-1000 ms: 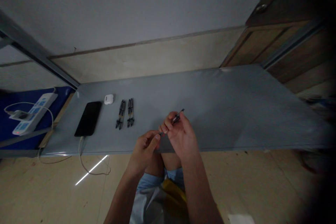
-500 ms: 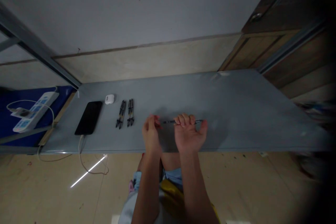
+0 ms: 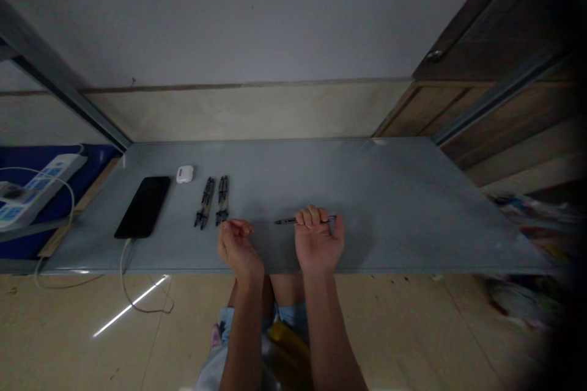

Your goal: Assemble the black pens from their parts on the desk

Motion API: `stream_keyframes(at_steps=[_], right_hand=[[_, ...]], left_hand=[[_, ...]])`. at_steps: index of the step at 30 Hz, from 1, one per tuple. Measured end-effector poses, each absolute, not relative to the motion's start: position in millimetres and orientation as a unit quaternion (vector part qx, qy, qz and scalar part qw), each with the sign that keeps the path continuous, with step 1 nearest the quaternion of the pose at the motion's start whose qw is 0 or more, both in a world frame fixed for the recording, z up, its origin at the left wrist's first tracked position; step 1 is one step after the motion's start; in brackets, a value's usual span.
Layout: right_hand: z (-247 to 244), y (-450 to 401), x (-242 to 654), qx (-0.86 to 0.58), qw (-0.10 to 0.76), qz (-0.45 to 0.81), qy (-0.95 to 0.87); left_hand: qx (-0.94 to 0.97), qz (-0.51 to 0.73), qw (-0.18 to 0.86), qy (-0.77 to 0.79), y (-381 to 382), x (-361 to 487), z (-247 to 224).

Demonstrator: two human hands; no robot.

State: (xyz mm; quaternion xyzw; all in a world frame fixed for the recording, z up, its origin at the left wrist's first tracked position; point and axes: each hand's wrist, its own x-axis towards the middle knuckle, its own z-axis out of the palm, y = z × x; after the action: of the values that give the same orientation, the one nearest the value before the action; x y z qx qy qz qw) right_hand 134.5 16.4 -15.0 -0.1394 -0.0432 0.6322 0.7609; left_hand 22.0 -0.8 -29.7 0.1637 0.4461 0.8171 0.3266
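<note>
From where I stood, the right hand point(image 3: 320, 238) lay palm up, its fingers point(image 3: 312, 216) curled round a slim dark pen point(image 3: 286, 221). One end of the pen jutted out from those fingers toward the left hand point(image 3: 239, 250); the other reached the thumb. I couldn't tell whether the pen touched the worktop point(image 3: 403, 195) beneath.

The left hand's fingers were loosely bent, well apart from the pen. Nothing showed between them, though their undersides were turned from me, so I couldn't tell whether they held something small.

Just beyond the left fingers lay a bunch of dark pens point(image 3: 222, 200), its near end close to them, and a second bunch point(image 3: 204, 203) lay beside it, a little farther out to the left. Farther from the fingers on that side were a white case point(image 3: 184, 174) and a black phone point(image 3: 143, 208) with a pale cable point(image 3: 123, 269) running from its near end. A power strip point(image 3: 50, 180) sat farthest left of the fingers, on a blue surface point(image 3: 98, 159).
</note>
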Motion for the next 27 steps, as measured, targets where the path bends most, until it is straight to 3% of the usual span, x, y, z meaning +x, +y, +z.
stream_keyframes(at_steps=[10,27], right_hand=[[-20.3,16.8,126.1,-0.231,0.742,0.621,-0.102],[-18.6,14.1,128.2,-0.194,0.751,0.626,-0.083]], left_hand=[[0.188,0.794,0.342,0.466,4.9,20.3,-31.4],[0.184,0.798,0.360,0.447,3.8,20.0,-31.4]])
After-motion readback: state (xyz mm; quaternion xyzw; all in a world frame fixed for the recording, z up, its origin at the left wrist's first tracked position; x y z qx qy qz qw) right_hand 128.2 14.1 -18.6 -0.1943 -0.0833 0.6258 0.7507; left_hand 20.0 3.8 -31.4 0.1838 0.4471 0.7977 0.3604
